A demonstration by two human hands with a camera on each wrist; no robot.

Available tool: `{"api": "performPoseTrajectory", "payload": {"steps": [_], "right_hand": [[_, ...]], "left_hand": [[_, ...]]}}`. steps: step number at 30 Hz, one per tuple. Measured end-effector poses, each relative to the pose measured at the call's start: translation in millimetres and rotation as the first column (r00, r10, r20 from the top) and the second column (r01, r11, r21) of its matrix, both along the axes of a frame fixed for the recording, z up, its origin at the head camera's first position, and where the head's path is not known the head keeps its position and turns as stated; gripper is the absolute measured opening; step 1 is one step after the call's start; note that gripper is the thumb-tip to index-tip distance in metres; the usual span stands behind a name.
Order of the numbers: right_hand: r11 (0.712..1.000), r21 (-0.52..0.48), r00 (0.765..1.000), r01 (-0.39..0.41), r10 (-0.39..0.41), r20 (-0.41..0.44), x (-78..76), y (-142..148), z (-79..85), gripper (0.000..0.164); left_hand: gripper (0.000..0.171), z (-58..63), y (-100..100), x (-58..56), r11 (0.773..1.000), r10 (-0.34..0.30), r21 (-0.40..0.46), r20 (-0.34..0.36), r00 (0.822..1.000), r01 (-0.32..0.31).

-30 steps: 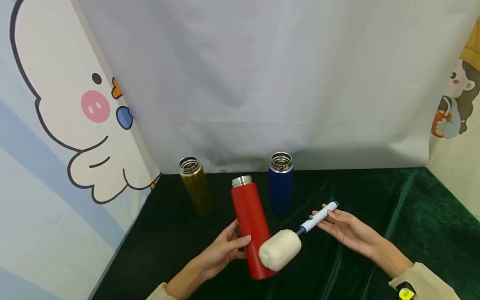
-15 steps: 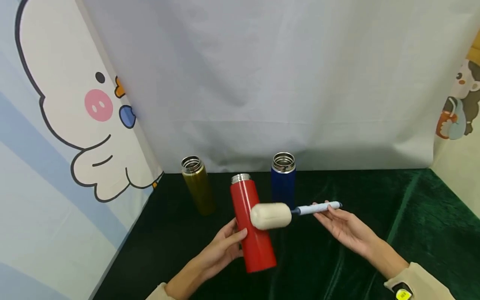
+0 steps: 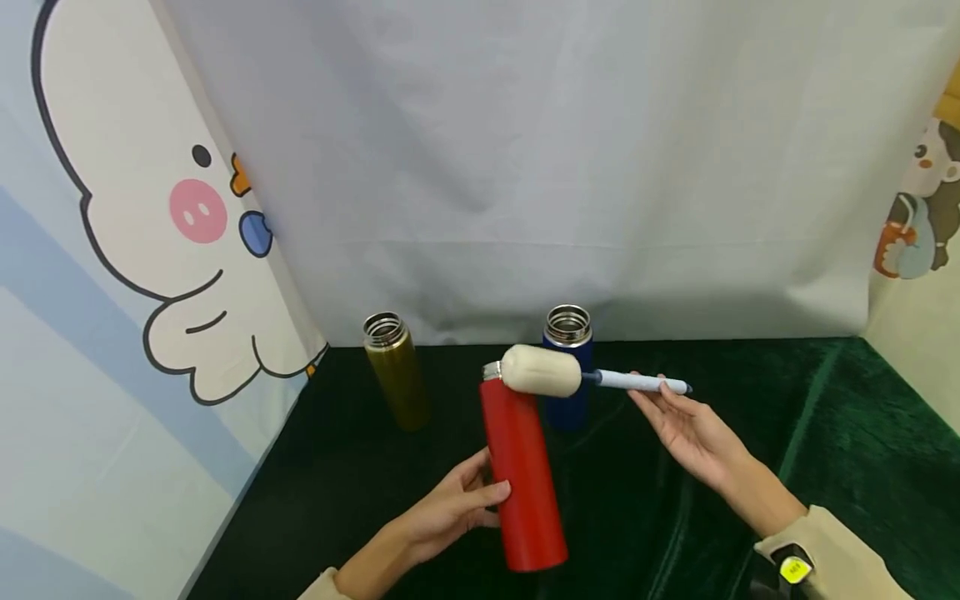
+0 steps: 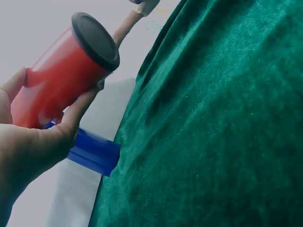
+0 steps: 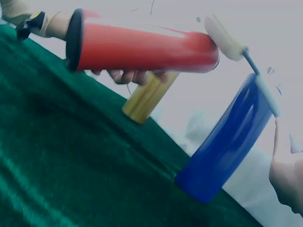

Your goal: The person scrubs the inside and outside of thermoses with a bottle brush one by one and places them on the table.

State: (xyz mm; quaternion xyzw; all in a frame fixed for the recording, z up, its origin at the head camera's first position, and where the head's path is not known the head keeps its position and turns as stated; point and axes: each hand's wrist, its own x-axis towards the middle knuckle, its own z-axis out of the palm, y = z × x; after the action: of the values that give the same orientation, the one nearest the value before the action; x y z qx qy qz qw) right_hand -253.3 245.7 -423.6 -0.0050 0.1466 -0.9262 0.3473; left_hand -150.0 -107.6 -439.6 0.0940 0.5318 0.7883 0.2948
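My left hand (image 3: 457, 504) grips a red bottle (image 3: 521, 475) round its lower half, raised and tilted slightly, its metal neck toward the back. In the left wrist view the bottle's dark base (image 4: 97, 40) faces the camera. My right hand (image 3: 697, 433) pinches the pale handle (image 3: 637, 382) of a sponge bottle brush between thumb and fingers. The brush lies nearly level, its cream sponge head (image 3: 542, 371) pointing left. That head overlaps the red bottle's neck and shoulder in the head view, hiding part of the opening. In the right wrist view the sponge sits beside the bottle's top end.
A gold bottle (image 3: 397, 375) without a lid stands at the back left. Behind the brush stands a lidless blue bottle (image 3: 567, 408), partly covered by the sponge. Dark green velvet cloth (image 3: 750, 400) covers the table, with a pale curtain (image 3: 600, 167) hanging behind it.
The brush has swung from a slant to nearly level, and its sponge has risen from the red bottle's lower body to its neck. The bottle has shifted slightly right.
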Motion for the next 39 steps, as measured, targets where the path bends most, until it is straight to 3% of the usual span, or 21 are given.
{"api": "performPoseTrajectory", "payload": {"steps": [3, 6, 10, 13, 17, 23, 27, 31, 34, 39], "right_hand": [[1.0, 0.012, 1.0, 0.014, -0.014, 0.013, 3.0, 3, -1.6, 0.022], [0.996, 0.008, 0.996, -0.084, 0.084, -0.029, 6.0, 9, -13.7, 0.027], [0.97, 0.04, 0.957, -0.241, 0.245, -0.156, 9.8, 15, -31.8, 0.042], [0.953, 0.081, 0.931, -0.291, 0.301, -0.205, 11.6, 17, -38.4, 0.046], [0.962, 0.097, 0.946, -0.256, 0.27, -0.181, 9.2, 13, -34.3, 0.044], [0.994, 0.017, 0.993, -0.106, 0.106, -0.044, 6.2, -2, -11.7, 0.027], [1.0, -0.019, 0.999, 0.006, -0.006, 0.035, 11.2, -7, 2.7, 0.021], [0.998, 0.017, 0.996, 0.054, -0.055, 0.068, 15.5, -5, 6.9, 0.021], [0.999, 0.032, 0.998, 0.003, -0.005, 0.063, 18.0, 0, 0.0, 0.025], [0.979, 0.032, 0.979, -0.202, 0.203, -0.021, 23.1, 12, -19.7, 0.037]], "left_hand": [[0.066, 0.7, -1, 0.4, 0.999, 0.002, 0.035, -0.012, 1.0, -0.002], [0.067, 1.9, -3, -0.9, 0.997, 0.045, 0.058, -0.035, 0.998, -0.043], [0.065, 3.5, -7, -5.6, 0.992, 0.112, 0.065, -0.046, 0.993, -0.109], [0.062, 5.3, -11, -8.2, 0.989, 0.138, 0.054, -0.038, 0.99, -0.136], [0.066, 5.6, -12, -7.5, 0.993, 0.116, 0.033, -0.021, 0.993, -0.115], [0.072, 0.3, -7, 0.0, 0.999, 0.017, 0.037, -0.038, 0.999, -0.015], [0.074, -3.4, -2, 1.9, 0.998, -0.025, 0.059, -0.013, 1.0, 0.026], [0.071, -3.9, 0, 1.9, 0.993, -0.048, 0.103, -0.011, 0.999, 0.049], [0.071, -2.8, 0, 1.6, 0.987, -0.054, 0.152, -0.005, 0.999, 0.054], [0.069, 0.4, -4, -0.4, 0.989, 0.018, 0.148, 0.004, 1.0, -0.019]]}}
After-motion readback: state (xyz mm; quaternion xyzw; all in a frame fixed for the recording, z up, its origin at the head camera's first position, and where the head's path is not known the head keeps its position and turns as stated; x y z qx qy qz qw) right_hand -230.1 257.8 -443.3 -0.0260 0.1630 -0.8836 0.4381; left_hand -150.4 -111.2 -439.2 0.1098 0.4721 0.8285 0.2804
